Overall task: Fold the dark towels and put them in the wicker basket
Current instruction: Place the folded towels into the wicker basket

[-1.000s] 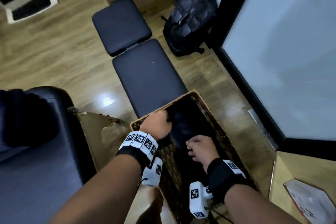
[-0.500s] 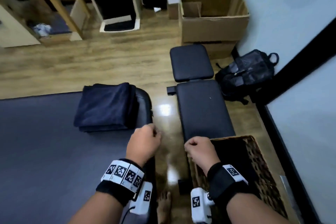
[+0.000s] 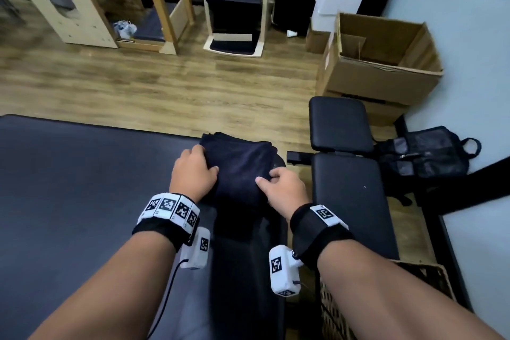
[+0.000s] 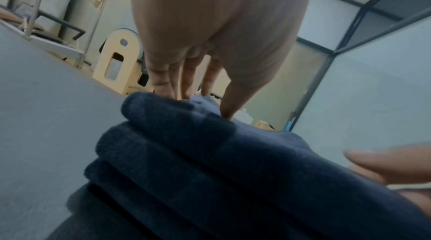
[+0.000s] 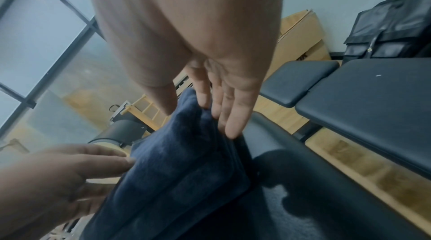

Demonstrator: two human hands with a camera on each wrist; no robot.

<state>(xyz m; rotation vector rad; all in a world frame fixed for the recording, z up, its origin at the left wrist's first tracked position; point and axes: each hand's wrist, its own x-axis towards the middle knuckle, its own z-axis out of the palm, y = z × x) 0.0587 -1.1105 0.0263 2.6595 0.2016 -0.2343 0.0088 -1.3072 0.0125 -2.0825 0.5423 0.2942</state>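
- Wood floor (image 3: 143, 85) runs across the room, with pale wooden frames (image 3: 82, 8) along the far wall.
- Nearer, at left, a grey padded table (image 3: 69, 188) fills the view below the person.
- Left hand (image 3: 193, 171) rests on the left edge of the towels (image 3: 242, 168), fingers extended down along the stack's far side and thumb on top, as the left wrist view shows.
- Folded dark towels sit in a stack on the table's right end, between the two hands; several folded layers show in the left wrist view (image 4: 186, 151).
- Right hand (image 3: 281, 188) holds the stack's right edge, thumb on top and straight fingers down along the side (image 5: 224, 114).
- Right of the table stands a black padded bench (image 3: 350, 193) in two sections.
- Behind the bench is an open cardboard box (image 3: 380, 63), with a white box (image 3: 336, 5) further back.
- A black backpack (image 3: 425, 154) lies on the floor against the wall, right of the bench.
- Only a corner of the basket (image 3: 430, 279) shows at bottom right, beside the right forearm, well apart from the towels.
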